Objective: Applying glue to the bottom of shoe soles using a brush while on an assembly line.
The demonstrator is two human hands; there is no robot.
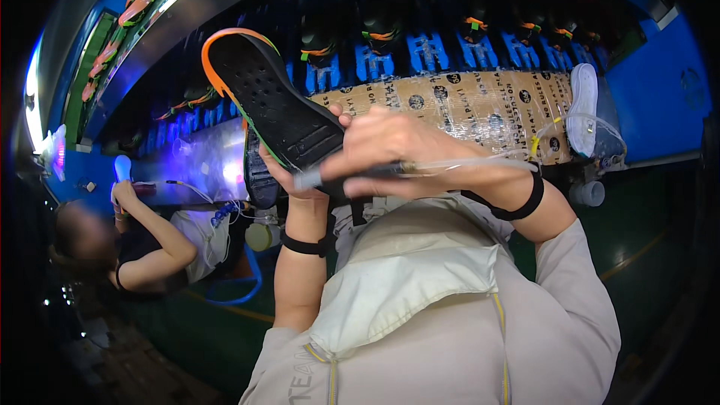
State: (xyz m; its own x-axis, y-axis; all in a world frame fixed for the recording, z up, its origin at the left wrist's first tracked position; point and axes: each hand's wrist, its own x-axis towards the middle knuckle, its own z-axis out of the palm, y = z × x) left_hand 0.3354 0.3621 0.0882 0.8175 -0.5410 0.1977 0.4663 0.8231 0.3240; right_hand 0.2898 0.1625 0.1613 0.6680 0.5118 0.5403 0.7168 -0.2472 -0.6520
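My left hand [289,178] grips a black shoe sole [266,94] from below near its near end, holding it tilted. The sole has small holes in its face, an orange rim at the far end and a thin green edge. Over its near end is my right hand [401,139], closed around a slim brush-like tool [375,172] with a pale grey tip [307,179]. A clear thin tube [480,163] runs from the tool toward my right wrist. The tip lies by my left palm, and I cannot tell whether it touches the sole.
A cardboard-covered bench [450,109] lies ahead, with a white sole [583,109] at its right end. Behind it, a rack of blue holders [427,52] carries several dark shoe parts. To the left, a co-worker's hand [124,193] holds a pale sole. A jar [261,236] hangs below the bench.
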